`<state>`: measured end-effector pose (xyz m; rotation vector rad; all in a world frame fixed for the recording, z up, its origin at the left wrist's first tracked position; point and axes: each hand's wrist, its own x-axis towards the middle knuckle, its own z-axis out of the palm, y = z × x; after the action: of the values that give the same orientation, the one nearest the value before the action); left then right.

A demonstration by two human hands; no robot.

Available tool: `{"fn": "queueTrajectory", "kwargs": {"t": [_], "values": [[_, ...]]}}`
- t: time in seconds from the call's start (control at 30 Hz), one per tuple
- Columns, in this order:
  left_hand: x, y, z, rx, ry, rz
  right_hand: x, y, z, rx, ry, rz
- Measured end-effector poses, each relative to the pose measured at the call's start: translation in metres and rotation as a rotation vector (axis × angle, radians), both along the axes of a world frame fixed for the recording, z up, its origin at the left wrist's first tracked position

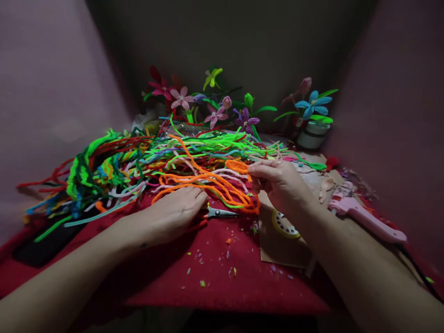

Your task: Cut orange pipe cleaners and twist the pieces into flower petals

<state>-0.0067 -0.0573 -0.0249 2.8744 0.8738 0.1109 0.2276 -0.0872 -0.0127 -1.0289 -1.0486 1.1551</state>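
Note:
A big heap of coloured pipe cleaners [138,162] covers the red cloth [222,277]. My right hand [277,182] is closed in a pinch on an orange pipe cleaner [237,165], bent into a loop at its fingertips. Several more orange pipe cleaners [208,182] trail left and down from there. My left hand [175,212] lies palm down on the cloth with its fingers together, touching the orange strands; it seems to hold nothing. Small scissors [218,213] lie just right of its fingertips.
Finished pipe-cleaner flowers [215,108] stand at the back, and a blue flower [314,105] sits in a white pot [312,134]. A pink glue gun [364,217] lies at right. Brown cardboard [277,245] with a tape roll [282,224] sits under my right wrist. Scraps dot the cloth.

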Motion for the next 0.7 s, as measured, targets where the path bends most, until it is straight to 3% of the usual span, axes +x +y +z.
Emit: {"fn": "queueTrajectory", "kwargs": {"t": [0.23,0.3,0.4,0.53,0.7], "values": [[-0.011,0.009,0.014,-0.078,-0.023,0.103,0.002,0.001,0.000,0.001,-0.088,-0.020],[-0.010,0.007,0.016,-0.071,-0.091,0.082,0.001,0.000,0.001,-0.001,-0.137,-0.027],[-0.005,0.001,0.016,0.124,-0.154,0.046,-0.001,-0.002,0.001,0.009,-0.217,-0.046],[0.002,-0.008,0.011,0.446,-0.008,0.155,-0.004,-0.003,-0.001,0.002,-0.245,-0.091],[0.006,-0.013,0.002,0.664,0.073,0.152,-0.008,-0.005,0.000,0.004,-0.333,-0.137]]}}
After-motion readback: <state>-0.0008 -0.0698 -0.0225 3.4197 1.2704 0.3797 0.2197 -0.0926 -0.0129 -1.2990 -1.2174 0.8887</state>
